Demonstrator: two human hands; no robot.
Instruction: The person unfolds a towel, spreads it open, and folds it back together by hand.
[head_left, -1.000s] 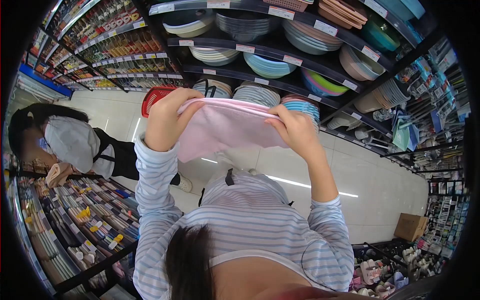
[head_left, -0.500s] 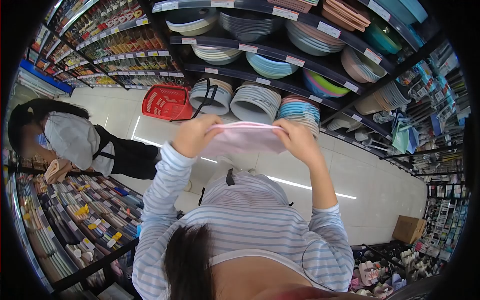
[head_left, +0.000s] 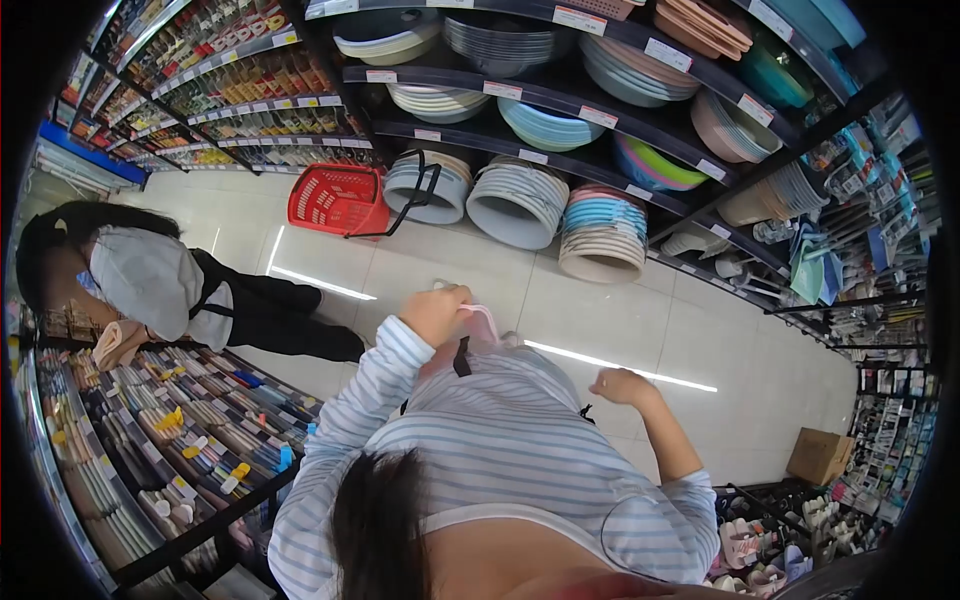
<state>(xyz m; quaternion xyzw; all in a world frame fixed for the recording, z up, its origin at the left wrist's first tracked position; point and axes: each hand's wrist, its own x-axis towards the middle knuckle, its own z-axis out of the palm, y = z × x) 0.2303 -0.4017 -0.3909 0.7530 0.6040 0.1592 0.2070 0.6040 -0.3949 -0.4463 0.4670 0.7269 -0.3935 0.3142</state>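
Note:
My left hand [head_left: 437,315] is closed on a pink towel [head_left: 484,328], which hangs down in front of my striped shirt, partly hidden behind the hand. Lower and to the right, away from the towel, my right hand [head_left: 620,387] has its fingers loosely curled, and nothing shows in them.
A red shopping basket [head_left: 338,200] stands on the floor by stacked buckets [head_left: 515,205]. Shelves of basins [head_left: 548,125] rise ahead. Folded textiles [head_left: 200,420] fill the left shelf, where another person [head_left: 150,275] holds a peach cloth. A cardboard box [head_left: 820,455] sits at right.
The towel was stretched between both hands. My right hand has let go and moved down; my left has lowered toward my body, and the towel now hangs from it alone.

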